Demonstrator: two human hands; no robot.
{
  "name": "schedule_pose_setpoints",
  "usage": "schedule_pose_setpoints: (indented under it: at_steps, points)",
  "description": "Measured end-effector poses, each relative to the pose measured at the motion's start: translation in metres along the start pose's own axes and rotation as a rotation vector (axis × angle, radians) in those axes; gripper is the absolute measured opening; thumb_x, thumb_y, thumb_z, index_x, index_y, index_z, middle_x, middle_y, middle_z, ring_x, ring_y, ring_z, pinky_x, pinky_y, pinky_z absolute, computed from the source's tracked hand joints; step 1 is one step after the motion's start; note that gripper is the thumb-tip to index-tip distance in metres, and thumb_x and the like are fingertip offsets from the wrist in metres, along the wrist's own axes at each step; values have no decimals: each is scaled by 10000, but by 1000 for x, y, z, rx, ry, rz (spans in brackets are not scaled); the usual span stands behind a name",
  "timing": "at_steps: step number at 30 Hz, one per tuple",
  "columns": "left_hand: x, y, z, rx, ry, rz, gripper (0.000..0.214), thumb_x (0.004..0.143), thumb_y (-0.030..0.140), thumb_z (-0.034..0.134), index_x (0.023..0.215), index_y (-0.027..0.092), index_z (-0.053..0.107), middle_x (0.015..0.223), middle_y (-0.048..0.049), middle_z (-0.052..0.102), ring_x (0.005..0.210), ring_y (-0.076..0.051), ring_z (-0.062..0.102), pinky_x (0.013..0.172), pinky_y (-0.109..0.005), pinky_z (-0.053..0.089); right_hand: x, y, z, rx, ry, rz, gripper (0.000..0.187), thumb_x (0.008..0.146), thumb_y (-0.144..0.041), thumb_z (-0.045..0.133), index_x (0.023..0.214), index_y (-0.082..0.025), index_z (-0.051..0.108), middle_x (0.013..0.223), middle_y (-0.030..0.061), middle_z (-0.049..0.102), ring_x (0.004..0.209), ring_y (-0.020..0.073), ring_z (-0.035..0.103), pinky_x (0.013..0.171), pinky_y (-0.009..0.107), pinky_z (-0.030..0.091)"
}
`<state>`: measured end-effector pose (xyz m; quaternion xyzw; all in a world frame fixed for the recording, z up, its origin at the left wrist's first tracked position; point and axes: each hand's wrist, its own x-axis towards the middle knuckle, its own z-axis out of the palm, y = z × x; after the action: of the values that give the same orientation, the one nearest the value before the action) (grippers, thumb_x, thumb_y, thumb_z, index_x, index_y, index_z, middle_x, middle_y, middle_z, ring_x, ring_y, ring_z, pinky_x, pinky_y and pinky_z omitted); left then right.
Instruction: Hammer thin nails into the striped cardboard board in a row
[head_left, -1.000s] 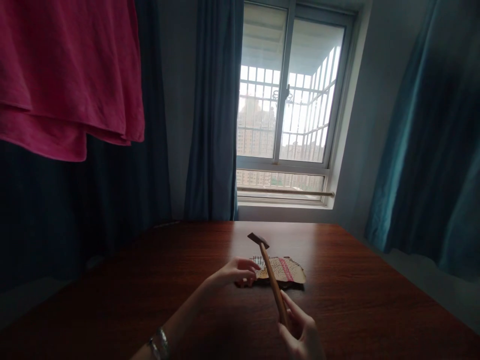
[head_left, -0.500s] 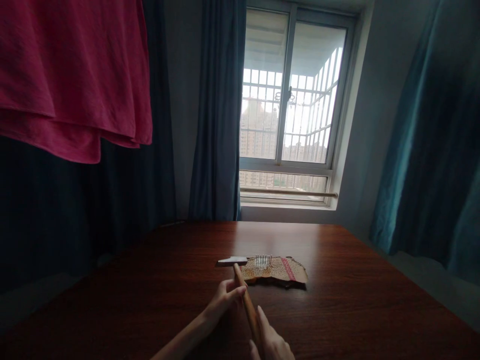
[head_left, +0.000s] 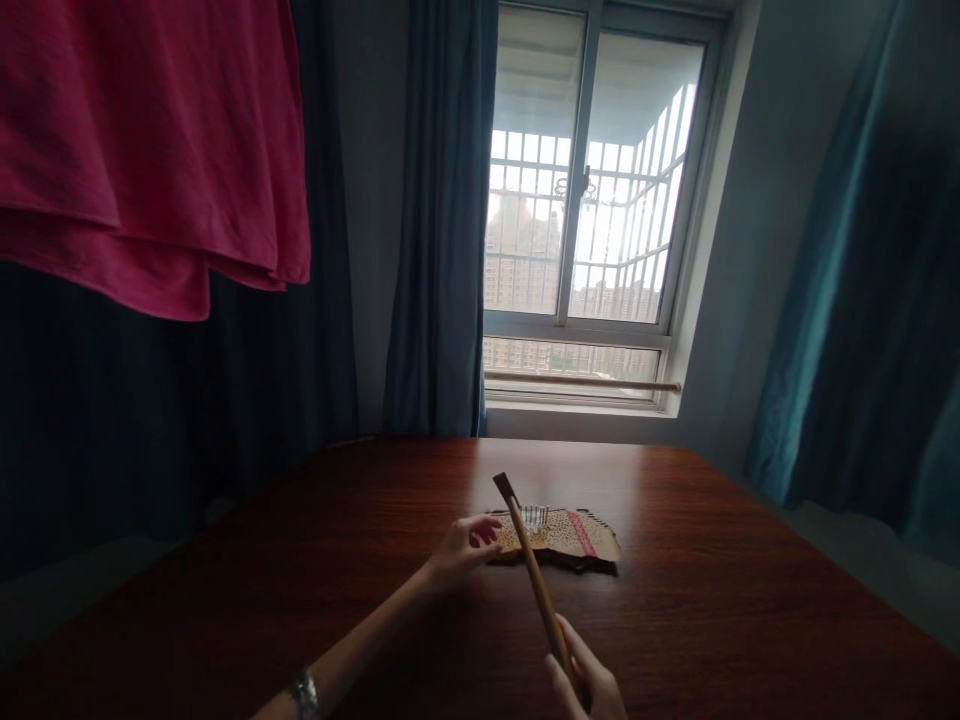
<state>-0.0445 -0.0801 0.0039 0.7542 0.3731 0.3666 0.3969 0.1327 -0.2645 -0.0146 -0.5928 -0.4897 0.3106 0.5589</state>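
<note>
A small hammer [head_left: 529,560] with a wooden handle and a dark metal head is raised over the table, its handle gripped by my right hand [head_left: 585,685] at the bottom edge. The hammer's head hangs just above a flat wooden board [head_left: 577,538] with a pink stripe and a row of upright nails [head_left: 534,515]. My left hand [head_left: 466,545] rests at the board's left end, its fingers curled and touching the edge close to the nails. A bracelet shows on my left wrist.
The board lies near the middle of a dark red-brown wooden table [head_left: 300,590]. A barred window [head_left: 589,215] and blue curtains [head_left: 442,220] stand behind it. A pink cloth [head_left: 142,140] hangs at the upper left.
Half a second ago the hammer's head was down beside the board's left end and my left hand was on the handle. Now the hammer is raised and my left hand is back at the board.
</note>
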Motion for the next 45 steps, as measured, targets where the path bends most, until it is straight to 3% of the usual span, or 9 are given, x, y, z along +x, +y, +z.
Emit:
schedule_pose_setpoints:
  at_steps: [2, 5, 11, 16, 21, 31, 40, 45]
  points:
    - [24, -11, 1, 84, 90, 0, 491, 625, 429, 665, 1010, 131, 598, 826, -61, 628, 689, -149, 570, 622, -250, 448, 6, -10, -9, 75, 17, 29, 686, 640, -613, 568, 1092, -101, 621, 1025, 87, 671, 1014, 281, 573, 878, 297, 442]
    - [59, -26, 11, 106, 120, 20, 573, 571, 379, 709, 1063, 122, 569, 864, -71, 622, 764, -164, 578, 677, -259, 461, 16, -23, -21, 131, -2, 67, 673, 599, -620, 603, 1055, -127, 646, 870, 71, 694, 891, 268, 607, 727, 283, 499]
    - [94, -41, 40, 17, -8, -3, 489, 544, 359, 716, 958, 117, 619, 794, -48, 641, 716, -152, 578, 645, -247, 453, 29, -20, -28, 247, 51, 152, 712, 533, -627, 654, 1014, -102, 658, 656, 36, 629, 617, 165, 556, 560, 245, 449]
    - [99, -46, 53, -58, -14, -6, 342, 578, 367, 680, 794, 102, 668, 729, -48, 655, 693, -152, 582, 623, -234, 432, 33, -11, -26, 322, 4, 175, 720, 546, -640, 638, 1013, -93, 641, 510, -36, 473, 463, 91, 417, 448, 218, 348]
    - [104, -49, 56, -99, 3, -55, 338, 561, 341, 691, 789, 91, 681, 738, -63, 671, 680, -160, 592, 590, -229, 428, 38, -19, -31, 340, -161, 191, 757, 596, -618, 621, 1114, -70, 555, 491, -83, 317, 439, 62, 317, 403, 188, 218]
    - [108, -51, 62, -55, 35, -113, 293, 540, 312, 706, 719, 81, 700, 708, -82, 680, 677, -169, 608, 595, -239, 440, 39, -34, -33, 362, -208, 208, 685, 584, -621, 622, 1036, -107, 589, 491, -93, 263, 423, 48, 252, 384, 180, 165]
    - [104, -35, 59, -71, 37, -184, 288, 498, 304, 736, 673, 77, 705, 671, -86, 674, 665, -185, 601, 582, -249, 429, 42, -27, -37, 331, -217, 125, 594, 636, -563, 622, 1018, -108, 613, 499, -74, 325, 437, 59, 288, 391, 191, 219]
    - [106, -40, 62, -91, 36, -167, 246, 506, 270, 713, 664, 81, 702, 649, -75, 666, 631, -166, 592, 557, -232, 412, 42, -30, -38, 334, -237, 116, 514, 652, -538, 624, 968, -132, 637, 507, -62, 375, 437, 59, 332, 392, 179, 266]
